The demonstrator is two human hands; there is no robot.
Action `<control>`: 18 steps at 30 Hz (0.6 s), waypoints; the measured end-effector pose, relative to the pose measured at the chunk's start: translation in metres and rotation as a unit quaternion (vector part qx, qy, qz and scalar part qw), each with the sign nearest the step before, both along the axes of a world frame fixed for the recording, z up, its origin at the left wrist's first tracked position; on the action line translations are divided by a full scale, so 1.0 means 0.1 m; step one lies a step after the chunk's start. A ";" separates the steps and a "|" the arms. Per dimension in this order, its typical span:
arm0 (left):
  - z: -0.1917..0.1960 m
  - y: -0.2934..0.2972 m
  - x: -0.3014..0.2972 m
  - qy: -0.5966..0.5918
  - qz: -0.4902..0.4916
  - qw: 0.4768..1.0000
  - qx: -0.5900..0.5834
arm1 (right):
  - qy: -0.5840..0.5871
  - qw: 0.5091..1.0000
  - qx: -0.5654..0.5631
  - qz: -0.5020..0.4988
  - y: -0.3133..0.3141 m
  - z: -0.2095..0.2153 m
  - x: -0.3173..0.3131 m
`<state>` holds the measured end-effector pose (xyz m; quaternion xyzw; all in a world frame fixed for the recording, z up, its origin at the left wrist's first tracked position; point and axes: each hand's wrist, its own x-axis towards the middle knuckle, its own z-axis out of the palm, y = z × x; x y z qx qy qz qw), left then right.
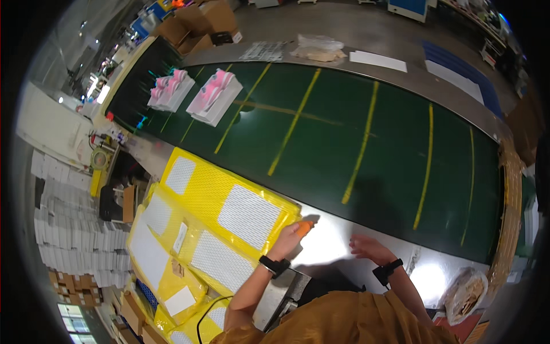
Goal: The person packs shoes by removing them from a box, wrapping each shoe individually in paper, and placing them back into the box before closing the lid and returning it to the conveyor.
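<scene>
Over the bare metal edge (326, 238) of a green conveyor belt (332, 149), my left hand (286, 241) is closed around a small orange object (305, 228) with a dark tip; its exact kind is hard to make out. Next to that hand lie flat yellow plastic packs (203, 186) with white patterned panels. My right hand (371, 248) hovers above the same metal edge, holding nothing I can see, its fingers loosely apart and pointing left. Both wrists wear black bands. On the belt's far left sit two white boxes (215, 100) with pink and white items in them.
Yellow stripes cross the belt. A clear bag (467, 295) with brown contents lies at the near right. Along the belt's far ledge are white sheets (378, 61) and plastic wrap (318, 47). White stacks (80, 229) stand at left, cardboard boxes (197, 26) at far left.
</scene>
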<state>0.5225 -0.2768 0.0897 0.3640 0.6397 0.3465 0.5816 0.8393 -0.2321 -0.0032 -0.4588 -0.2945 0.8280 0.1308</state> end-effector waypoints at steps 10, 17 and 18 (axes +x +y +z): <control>-0.43 2.03 -2.78 0.333 0.010 0.931 0.148 | -0.216 0.968 0.061 -0.111 0.79 0.10 -0.35; -0.72 3.03 -4.35 0.581 0.046 0.808 0.081 | -0.237 0.970 -0.011 -0.053 1.15 -0.17 -0.78; -0.80 3.15 -4.49 0.595 0.048 0.800 0.068 | -0.236 0.970 -0.020 -0.051 1.19 -0.23 -0.80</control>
